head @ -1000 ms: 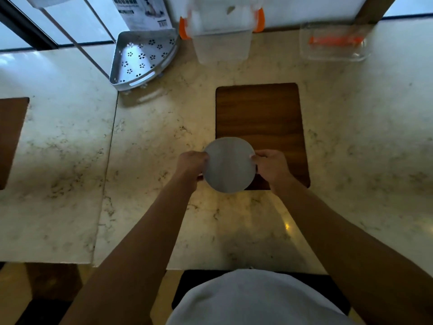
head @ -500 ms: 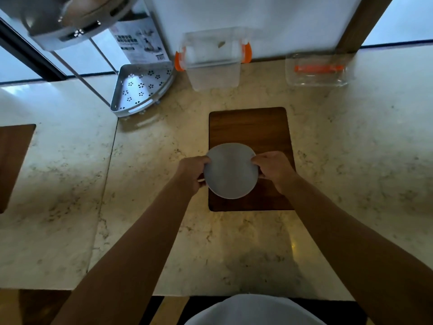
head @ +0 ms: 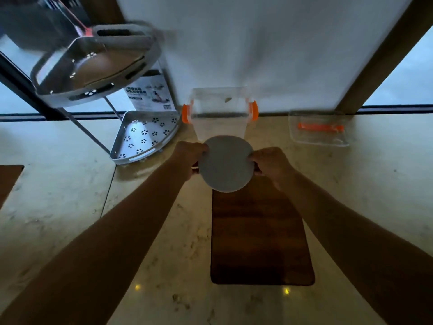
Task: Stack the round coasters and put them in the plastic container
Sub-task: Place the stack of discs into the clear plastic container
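A stack of round grey coasters [head: 226, 164] is held above the counter, its flat top face toward me. My left hand [head: 191, 156] grips its left edge and my right hand [head: 269, 164] grips its right edge. The stack hangs just in front of a clear plastic container [head: 220, 113] with orange side clips, which stands open against the back wall. The coasters cover the container's lower front. How many coasters the stack holds is hidden.
A dark wooden board [head: 257, 231] lies under and behind my hands. The container's clear lid [head: 318, 131] with an orange strip rests at the back right. A grey corner shelf rack [head: 145, 137] stands at the back left, its upper tier [head: 93, 64] overhanging.
Both hands have carried the coaster stack away from me, off the board's near part and up to the front of the container. My head has tilted up, showing more wall.
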Demonstrator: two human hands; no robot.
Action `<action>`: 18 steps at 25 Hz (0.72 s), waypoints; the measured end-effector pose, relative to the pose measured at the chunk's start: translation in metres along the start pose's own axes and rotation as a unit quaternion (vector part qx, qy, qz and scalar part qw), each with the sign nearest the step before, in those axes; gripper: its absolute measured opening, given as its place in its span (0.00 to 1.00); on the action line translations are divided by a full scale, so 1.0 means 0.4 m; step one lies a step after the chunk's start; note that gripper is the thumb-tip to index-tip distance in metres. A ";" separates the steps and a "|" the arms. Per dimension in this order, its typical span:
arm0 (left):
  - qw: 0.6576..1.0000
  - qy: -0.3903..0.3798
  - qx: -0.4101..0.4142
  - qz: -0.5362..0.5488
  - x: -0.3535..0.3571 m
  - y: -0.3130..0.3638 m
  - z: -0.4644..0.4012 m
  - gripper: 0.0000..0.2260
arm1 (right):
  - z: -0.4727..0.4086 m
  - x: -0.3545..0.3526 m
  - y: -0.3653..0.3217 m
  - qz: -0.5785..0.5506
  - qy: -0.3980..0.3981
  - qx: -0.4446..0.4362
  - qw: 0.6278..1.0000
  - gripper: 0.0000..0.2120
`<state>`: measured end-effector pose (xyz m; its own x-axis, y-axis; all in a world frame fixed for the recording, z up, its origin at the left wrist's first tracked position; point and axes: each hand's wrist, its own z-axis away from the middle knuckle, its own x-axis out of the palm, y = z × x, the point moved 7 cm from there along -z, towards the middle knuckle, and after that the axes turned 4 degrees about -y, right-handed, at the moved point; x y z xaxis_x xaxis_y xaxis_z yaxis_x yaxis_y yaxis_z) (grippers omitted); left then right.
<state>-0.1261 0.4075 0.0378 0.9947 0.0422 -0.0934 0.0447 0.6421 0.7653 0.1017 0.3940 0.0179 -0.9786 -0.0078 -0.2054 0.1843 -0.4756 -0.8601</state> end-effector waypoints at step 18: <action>0.978 0.002 0.203 -0.049 -0.031 0.447 -0.373 0.10 | -0.433 -0.053 -0.402 0.238 0.104 -0.247 0.934 0.05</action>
<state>-0.1441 0.6360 0.0807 0.9836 -0.0009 -0.1801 0.1728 0.2856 0.9426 0.1087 0.6231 0.0799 -0.7463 0.0807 -0.6607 0.6630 0.0015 -0.7487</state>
